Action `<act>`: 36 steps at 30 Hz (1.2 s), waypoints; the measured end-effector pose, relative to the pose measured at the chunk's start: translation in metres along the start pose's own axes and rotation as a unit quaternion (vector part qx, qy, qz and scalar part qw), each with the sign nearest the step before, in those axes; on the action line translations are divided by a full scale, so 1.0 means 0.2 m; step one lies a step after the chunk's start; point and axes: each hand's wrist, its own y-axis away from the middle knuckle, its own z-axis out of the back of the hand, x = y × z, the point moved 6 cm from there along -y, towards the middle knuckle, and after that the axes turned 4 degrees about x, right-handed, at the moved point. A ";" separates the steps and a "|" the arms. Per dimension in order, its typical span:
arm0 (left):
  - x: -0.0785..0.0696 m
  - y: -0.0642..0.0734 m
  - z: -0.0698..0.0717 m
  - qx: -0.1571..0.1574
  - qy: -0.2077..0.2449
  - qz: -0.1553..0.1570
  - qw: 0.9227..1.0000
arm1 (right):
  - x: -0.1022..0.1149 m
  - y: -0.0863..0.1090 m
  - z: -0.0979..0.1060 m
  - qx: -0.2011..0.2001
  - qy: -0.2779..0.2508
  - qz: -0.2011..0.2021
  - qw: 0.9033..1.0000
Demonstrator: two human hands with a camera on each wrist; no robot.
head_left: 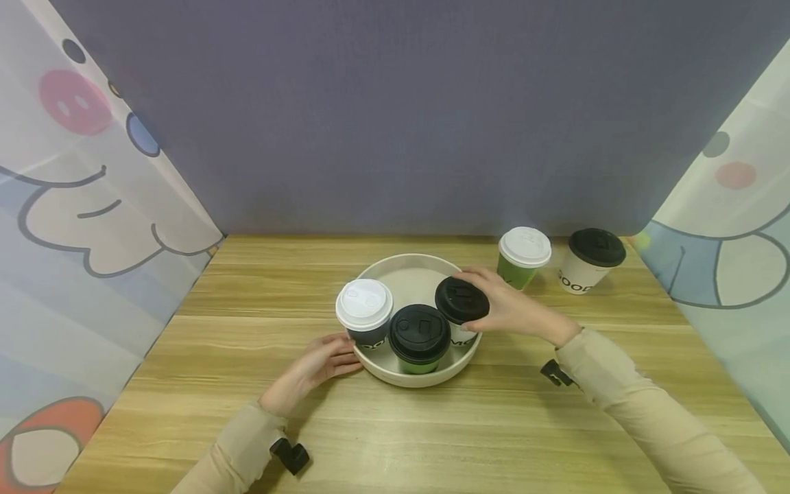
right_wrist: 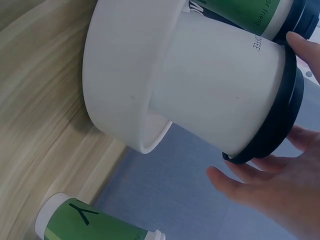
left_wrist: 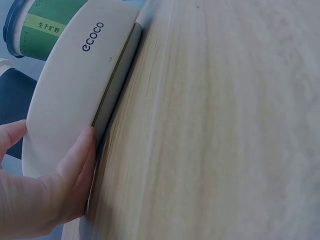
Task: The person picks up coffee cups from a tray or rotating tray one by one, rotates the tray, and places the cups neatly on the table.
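A round cream tray [head_left: 410, 269] sits on the wooden table, with three lidded paper cups inside. At its left edge my left hand [head_left: 319, 361] holds the side wall, with a fingertip [left_wrist: 15, 134] at the rim and others low near the base. My right hand [head_left: 512, 307] spans the black lid of a white cup [right_wrist: 210, 85], thumb on one side and fingers on the other; this cup stands in the tray's right part. Beside it are a green cup with a black lid [head_left: 420, 334] at the front and a dark cup with a white lid [head_left: 364, 303] at the left.
Behind my right hand stand a green cup with a white lid [head_left: 523, 254] and a white cup with a black lid [head_left: 589, 261]. A grey panel [head_left: 395, 123] closes off the table's back, and printed curtains hang at both sides.
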 end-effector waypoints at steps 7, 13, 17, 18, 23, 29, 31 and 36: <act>0.01 -0.01 0.00 -0.006 0.007 0.005 1.000 | 0.00 -0.02 -0.02 0.002 0.016 0.011 1.000; 0.01 -0.01 0.01 -0.011 0.011 0.008 1.000 | -0.01 -0.03 -0.04 0.013 0.022 -0.005 1.000; 0.01 -0.01 0.01 -0.011 0.010 0.007 1.000 | -0.01 -0.04 -0.04 0.018 0.024 -0.011 0.999; 0.01 -0.01 0.01 -0.008 0.008 0.007 1.000 | -0.01 -0.04 -0.04 0.017 0.025 -0.009 0.999; 0.01 -0.01 0.01 -0.009 0.014 0.007 1.000 | 0.00 -0.05 -0.03 0.009 0.023 -0.002 1.000; 0.01 -0.02 0.01 -0.014 0.019 0.009 1.000 | 0.02 -0.05 0.00 -0.017 0.032 0.006 0.999; 0.01 -0.01 0.01 -0.015 0.018 0.008 1.000 | 0.02 -0.05 0.02 -0.024 0.033 0.011 0.999; 0.01 -0.01 0.01 -0.017 0.016 0.006 1.000 | 0.03 -0.03 0.05 -0.029 0.025 0.007 0.999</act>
